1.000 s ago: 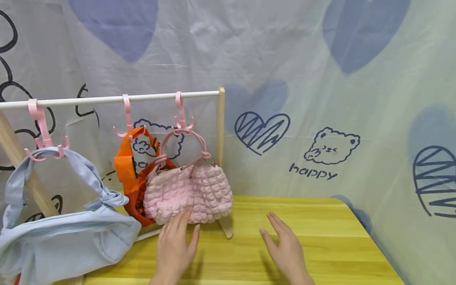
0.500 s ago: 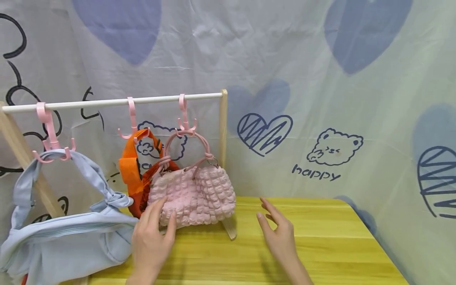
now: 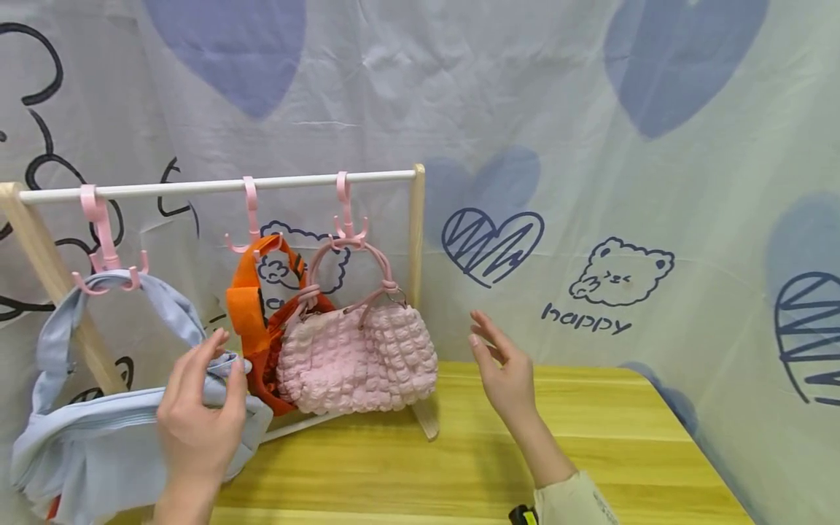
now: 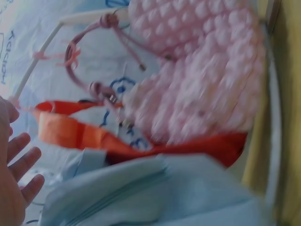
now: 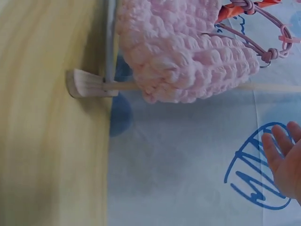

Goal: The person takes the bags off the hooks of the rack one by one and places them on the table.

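In the head view my left hand (image 3: 200, 415) is raised in front of the light blue bag (image 3: 105, 452), overlapping its knotted strap, with nothing in its grasp. Relaxed left fingers (image 4: 24, 164) show at the edge of the left wrist view. A pink puffy handbag (image 3: 357, 357) hangs by its cord handle from a pink hook (image 3: 348, 230). Behind it an orange bag (image 3: 249, 313) hangs from another hook (image 3: 252, 219). To the right of the handbag, apart from it, my right hand (image 3: 508, 375) is held up, fingers relaxed and holding nothing.
A white rail (image 3: 197, 187) on a wooden frame (image 3: 417, 233) bears the hooks; the blue bag's hook (image 3: 101, 226) is at the left. The rack stands on a yellow wood-grain table (image 3: 590, 437). Behind it hangs a printed cloth (image 3: 459, 87).
My left hand has moved left and up, from before the pink handbag to before the blue bag. My right hand has risen. The view has shifted slightly; the bags still hang.
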`<move>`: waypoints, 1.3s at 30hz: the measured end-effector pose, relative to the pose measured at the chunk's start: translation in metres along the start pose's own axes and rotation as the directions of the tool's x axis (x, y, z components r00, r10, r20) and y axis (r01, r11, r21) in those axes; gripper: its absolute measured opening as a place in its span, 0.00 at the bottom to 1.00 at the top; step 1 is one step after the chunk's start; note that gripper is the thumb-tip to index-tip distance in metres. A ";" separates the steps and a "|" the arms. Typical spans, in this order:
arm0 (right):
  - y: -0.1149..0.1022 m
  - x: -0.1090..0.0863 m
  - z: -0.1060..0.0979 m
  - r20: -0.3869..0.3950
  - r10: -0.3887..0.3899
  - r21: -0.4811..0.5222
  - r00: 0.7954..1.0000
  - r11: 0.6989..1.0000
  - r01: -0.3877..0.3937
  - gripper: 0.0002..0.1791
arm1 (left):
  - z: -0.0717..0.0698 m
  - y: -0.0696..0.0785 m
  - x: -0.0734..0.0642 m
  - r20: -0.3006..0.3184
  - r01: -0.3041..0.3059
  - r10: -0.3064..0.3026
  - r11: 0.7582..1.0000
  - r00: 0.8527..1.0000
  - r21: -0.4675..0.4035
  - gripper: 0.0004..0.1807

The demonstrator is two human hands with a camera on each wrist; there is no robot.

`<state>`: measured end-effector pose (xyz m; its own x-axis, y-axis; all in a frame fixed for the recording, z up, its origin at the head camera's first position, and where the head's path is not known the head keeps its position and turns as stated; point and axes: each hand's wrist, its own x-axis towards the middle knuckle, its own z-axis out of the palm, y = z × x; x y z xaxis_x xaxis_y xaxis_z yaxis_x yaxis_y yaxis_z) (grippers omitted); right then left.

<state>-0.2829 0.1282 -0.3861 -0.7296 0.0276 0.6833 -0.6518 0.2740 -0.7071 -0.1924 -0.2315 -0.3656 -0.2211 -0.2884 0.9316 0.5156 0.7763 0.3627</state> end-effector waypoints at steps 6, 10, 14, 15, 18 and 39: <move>-0.004 0.029 0.005 0.045 -0.056 0.005 0.997 0.998 0.056 0.25 | -0.018 -0.001 0.027 -0.120 -0.011 0.012 1.000 0.993 0.005 0.20; -0.010 0.047 0.011 0.064 -0.095 -0.015 0.993 0.995 0.096 0.26 | -0.028 -0.001 0.044 -0.222 -0.005 0.012 0.999 0.975 0.034 0.19; -0.012 0.064 0.019 0.085 -0.138 -0.001 0.987 0.990 0.139 0.26 | -0.041 -0.015 0.059 -0.320 0.027 0.003 0.995 0.947 0.091 0.19; -0.013 0.068 0.021 0.094 -0.145 0.000 0.985 0.989 0.146 0.27 | -0.045 -0.018 0.062 -0.337 0.035 0.001 0.994 0.941 0.101 0.19; -0.014 0.081 0.027 0.120 -0.159 0.010 0.980 0.987 0.159 0.27 | -0.055 -0.028 0.072 -0.366 0.065 -0.017 0.991 0.930 0.119 0.20; -0.018 0.141 0.077 0.147 -0.102 -0.023 0.984 0.994 0.107 0.32 | -0.096 -0.096 0.107 0.070 0.254 -0.303 0.886 0.951 0.387 0.28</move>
<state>-0.3897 0.0533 -0.2908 -0.6815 -0.1427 0.7178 -0.7211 0.2977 -0.6256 -0.1863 -0.3907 -0.2984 -0.4242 -0.4698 0.7741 0.0805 0.8319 0.5490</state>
